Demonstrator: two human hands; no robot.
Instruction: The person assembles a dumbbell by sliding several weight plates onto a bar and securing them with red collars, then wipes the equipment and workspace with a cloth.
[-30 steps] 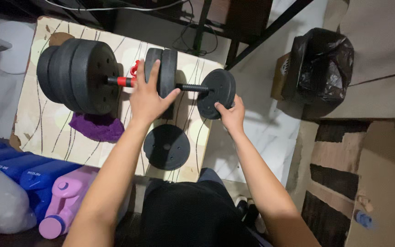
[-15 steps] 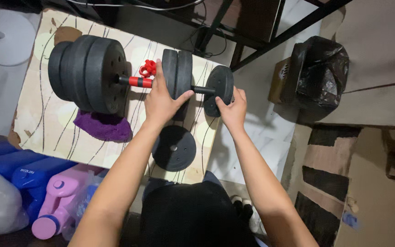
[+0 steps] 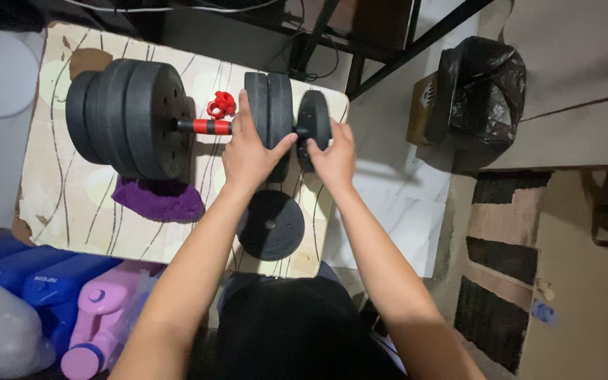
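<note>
Both hands are on the dumbbell's near end: the left hand [image 3: 251,151] is spread flat against the pair of black plates [image 3: 270,116], thumb hooked round their edge, seemingly bracing them so they cannot slide, while the right hand [image 3: 332,155] has its fingers curled round the rim of a smaller black plate [image 3: 314,123] just outboard of that pair, holding it upright on the bar. The dumbbell itself lies across the patterned table [image 3: 58,204], its red-and-black handle [image 3: 205,127] bridging to a big stack of plates [image 3: 124,116] at the far end, which props the bar level. A red collar nut [image 3: 222,104] sits just behind the handle, off the bar. One loose black plate [image 3: 270,225] lies flat just below the left hand, and a purple cloth [image 3: 157,200] lies under the big stack, perhaps as a chock.
</note>
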